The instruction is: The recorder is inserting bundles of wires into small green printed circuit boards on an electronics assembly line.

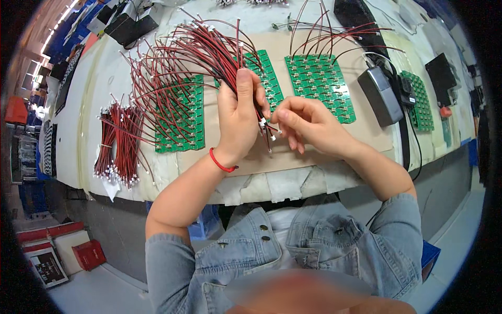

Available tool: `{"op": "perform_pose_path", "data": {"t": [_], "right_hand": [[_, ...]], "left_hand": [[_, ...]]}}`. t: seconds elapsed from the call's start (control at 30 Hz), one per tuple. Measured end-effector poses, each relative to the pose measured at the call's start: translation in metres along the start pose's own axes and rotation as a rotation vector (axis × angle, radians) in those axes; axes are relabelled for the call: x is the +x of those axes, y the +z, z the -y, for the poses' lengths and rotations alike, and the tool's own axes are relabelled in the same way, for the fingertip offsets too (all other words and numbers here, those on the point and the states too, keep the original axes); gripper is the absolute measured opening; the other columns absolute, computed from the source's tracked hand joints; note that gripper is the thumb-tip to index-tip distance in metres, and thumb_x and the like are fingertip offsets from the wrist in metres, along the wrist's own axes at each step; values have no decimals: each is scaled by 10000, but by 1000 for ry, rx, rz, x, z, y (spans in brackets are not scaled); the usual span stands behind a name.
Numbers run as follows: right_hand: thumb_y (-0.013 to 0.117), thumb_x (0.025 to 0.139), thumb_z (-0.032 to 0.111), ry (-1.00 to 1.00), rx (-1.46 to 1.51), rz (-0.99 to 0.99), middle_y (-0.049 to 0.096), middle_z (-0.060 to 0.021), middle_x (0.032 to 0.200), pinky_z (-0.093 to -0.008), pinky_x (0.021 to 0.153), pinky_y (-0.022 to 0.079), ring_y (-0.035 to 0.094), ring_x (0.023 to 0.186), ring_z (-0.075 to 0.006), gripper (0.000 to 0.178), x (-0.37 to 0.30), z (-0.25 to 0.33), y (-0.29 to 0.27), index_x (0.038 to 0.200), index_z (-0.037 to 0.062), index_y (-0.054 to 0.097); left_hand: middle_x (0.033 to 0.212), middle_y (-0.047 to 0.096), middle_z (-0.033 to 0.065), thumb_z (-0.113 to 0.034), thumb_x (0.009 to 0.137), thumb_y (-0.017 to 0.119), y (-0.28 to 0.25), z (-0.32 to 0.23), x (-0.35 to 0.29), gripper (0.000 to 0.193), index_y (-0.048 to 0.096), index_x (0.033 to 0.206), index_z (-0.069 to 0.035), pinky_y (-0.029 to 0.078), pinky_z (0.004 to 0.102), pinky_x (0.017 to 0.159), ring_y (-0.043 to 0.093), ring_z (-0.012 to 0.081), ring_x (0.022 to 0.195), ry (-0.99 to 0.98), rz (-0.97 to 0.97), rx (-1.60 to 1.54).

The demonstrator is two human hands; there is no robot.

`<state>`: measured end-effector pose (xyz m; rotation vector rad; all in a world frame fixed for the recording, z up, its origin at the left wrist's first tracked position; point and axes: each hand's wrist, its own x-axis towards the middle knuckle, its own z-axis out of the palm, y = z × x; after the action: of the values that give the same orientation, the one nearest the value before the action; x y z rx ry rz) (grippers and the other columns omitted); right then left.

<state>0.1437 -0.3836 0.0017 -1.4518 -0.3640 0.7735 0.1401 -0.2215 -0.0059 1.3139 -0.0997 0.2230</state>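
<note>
My left hand (238,112) is wrapped round a thick bundle of red and black wires (212,47), thumb on top. The wires fan out beyond the hand to the upper left, and white connectors (263,122) show at their near ends below the fingers. Just right of those ends, my right hand (316,128) has its thumb and index finger pinched together; what is between them, if anything, is too small to tell. Under and beside the hands lie green circuit boards: a left one (196,118) with many wires over it, a middle one (269,78) partly hidden, and a right one (321,86).
Tied wire bundles (125,141) lie at the table's left. Loose wires rise from the right board's far edge. Right of it are a black power adapter (380,97) with cables and another green board (418,99). A brown sheet (366,136) lies beneath the boards.
</note>
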Motion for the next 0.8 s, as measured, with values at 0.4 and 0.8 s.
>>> {"op": "perform_pose_path", "data": {"t": [0.4, 0.8], "right_hand": [[687, 852, 193, 50, -43, 29, 534, 38, 651, -223, 450, 343, 474, 549, -44, 205, -6, 0, 3, 786, 44, 563], [731, 784, 124, -176, -243, -170, 610, -18, 715, -227, 540, 454, 565, 598, -95, 184, -8, 11, -1, 844, 28, 585]], "left_hand": [[641, 437, 13, -438, 998, 315, 4, -3, -10, 419, 441, 875, -58, 360, 221, 436, 412, 83, 474, -93, 12, -119], [703, 445, -18, -407, 987, 405, 5, 10, -9, 338, 467, 922, -81, 369, 226, 535, 423, 64, 608, -88, 111, 164]]}}
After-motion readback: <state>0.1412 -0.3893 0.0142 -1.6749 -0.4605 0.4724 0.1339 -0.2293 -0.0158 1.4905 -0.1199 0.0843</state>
